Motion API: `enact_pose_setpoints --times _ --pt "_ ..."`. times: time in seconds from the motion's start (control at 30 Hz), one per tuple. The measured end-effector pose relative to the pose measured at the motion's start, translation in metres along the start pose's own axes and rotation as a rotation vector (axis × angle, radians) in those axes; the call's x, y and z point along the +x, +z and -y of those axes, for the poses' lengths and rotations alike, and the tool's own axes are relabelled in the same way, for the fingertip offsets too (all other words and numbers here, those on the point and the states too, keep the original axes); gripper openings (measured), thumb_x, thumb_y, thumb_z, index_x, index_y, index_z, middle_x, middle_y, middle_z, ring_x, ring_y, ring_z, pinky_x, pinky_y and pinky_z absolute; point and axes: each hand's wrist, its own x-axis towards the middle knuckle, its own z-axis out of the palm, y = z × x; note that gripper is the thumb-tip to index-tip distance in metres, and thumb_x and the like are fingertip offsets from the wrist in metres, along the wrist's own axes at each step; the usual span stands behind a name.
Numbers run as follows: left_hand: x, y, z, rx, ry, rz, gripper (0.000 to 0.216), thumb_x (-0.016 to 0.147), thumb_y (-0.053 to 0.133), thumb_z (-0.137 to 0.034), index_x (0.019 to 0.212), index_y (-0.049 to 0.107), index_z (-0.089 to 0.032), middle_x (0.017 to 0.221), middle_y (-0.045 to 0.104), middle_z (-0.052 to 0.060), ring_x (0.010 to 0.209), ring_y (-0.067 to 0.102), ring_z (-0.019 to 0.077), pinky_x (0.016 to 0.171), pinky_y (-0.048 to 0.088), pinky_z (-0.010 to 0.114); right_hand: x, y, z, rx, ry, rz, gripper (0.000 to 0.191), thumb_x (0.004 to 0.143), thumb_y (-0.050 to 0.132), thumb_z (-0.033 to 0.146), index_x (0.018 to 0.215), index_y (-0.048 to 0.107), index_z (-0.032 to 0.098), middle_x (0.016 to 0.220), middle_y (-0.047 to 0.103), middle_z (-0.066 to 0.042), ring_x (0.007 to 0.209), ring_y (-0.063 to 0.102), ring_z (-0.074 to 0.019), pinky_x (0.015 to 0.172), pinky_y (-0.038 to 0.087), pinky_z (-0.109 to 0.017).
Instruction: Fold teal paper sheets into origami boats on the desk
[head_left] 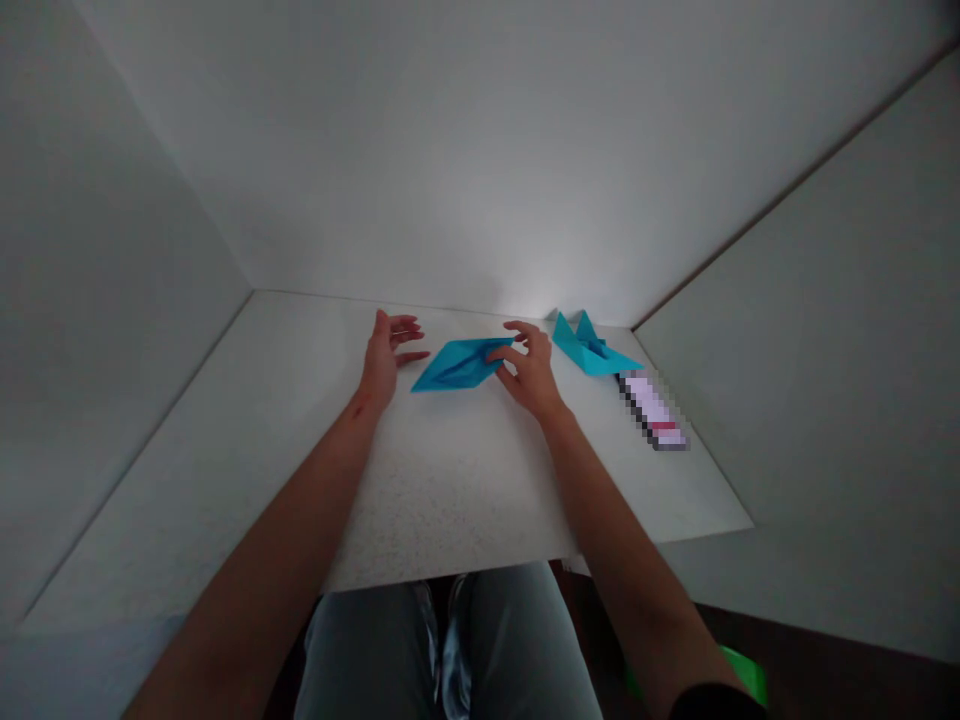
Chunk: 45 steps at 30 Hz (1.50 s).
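Observation:
A blue folded paper boat (457, 364), long and pointed at both ends, is between my hands over the white table. My right hand (531, 368) holds its right end, with a finger reaching into the fold and the thumb below. My left hand (386, 355) is just left of the boat's left tip, fingers apart and pointing toward it, holding nothing. A second blue folded paper boat (592, 350), with raised peaks, stands to the right of my right hand near the back wall.
A phone-like object (654, 410), blurred by pixelation, lies at the right, just in front of the second boat. White panels enclose the white table (442, 500) at the back and both sides. A green object (744, 675) shows below the table at the lower right.

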Motion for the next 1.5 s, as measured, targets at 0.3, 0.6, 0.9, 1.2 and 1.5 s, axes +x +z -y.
enact_pose_setpoints --times 0.3,0.6,0.9,1.2,1.5 --pt "-0.022 0.005 -0.005 0.416 0.042 0.415 0.062 0.083 0.083 -0.066 0.124 0.073 -0.021 0.123 0.076 0.013 0.088 0.073 0.0193 0.076 0.061 0.032 0.003 0.044 -0.005 0.504 0.005 0.127 0.031 0.104 0.046 0.021 0.112 0.075 0.024 0.104 0.067 -0.008 0.099 0.066 -0.0243 0.092 0.054 -0.04" --pt "-0.022 0.008 -0.001 0.53 0.026 0.45 0.035 0.092 0.071 -0.034 0.124 0.078 -0.022 0.097 0.078 0.006 0.082 0.072 0.0196 0.076 0.06 0.034 0.009 0.05 -0.009 0.647 0.181 0.016 0.035 0.099 0.071 0.06 0.1 0.074 0.025 0.102 0.066 -0.006 0.084 0.059 -0.0201 0.078 0.054 -0.036" --pt "-0.032 0.015 -0.002 0.604 0.123 0.496 0.047 0.09 0.076 -0.036 0.134 0.073 -0.022 0.103 0.078 0.006 0.078 0.069 0.0162 0.077 0.058 0.033 0.01 0.054 -0.012 0.675 0.246 0.011 0.048 0.101 0.063 0.071 0.093 0.071 0.024 0.102 0.059 -0.006 0.088 0.056 -0.0211 0.079 0.054 -0.038" --pt "-0.039 0.027 0.005 0.441 0.135 0.472 0.085 0.084 0.086 -0.062 0.152 0.053 -0.024 0.134 0.071 0.017 0.111 0.072 0.0263 0.088 0.06 0.038 0.011 0.046 0.013 0.792 0.254 -0.166 0.048 0.105 0.059 0.068 0.084 0.066 0.026 0.097 0.055 -0.006 0.092 0.057 -0.0225 0.083 0.058 -0.041" --pt "-0.024 0.019 0.011 0.434 0.173 0.188 0.054 0.102 0.061 -0.066 0.141 0.059 -0.027 0.135 0.071 0.013 0.124 0.07 0.0276 0.099 0.059 0.04 0.015 0.057 0.003 1.21 0.454 -0.082 0.038 0.094 0.066 0.063 0.086 0.064 0.026 0.097 0.058 -0.003 0.081 0.058 -0.0167 0.062 0.061 -0.029"
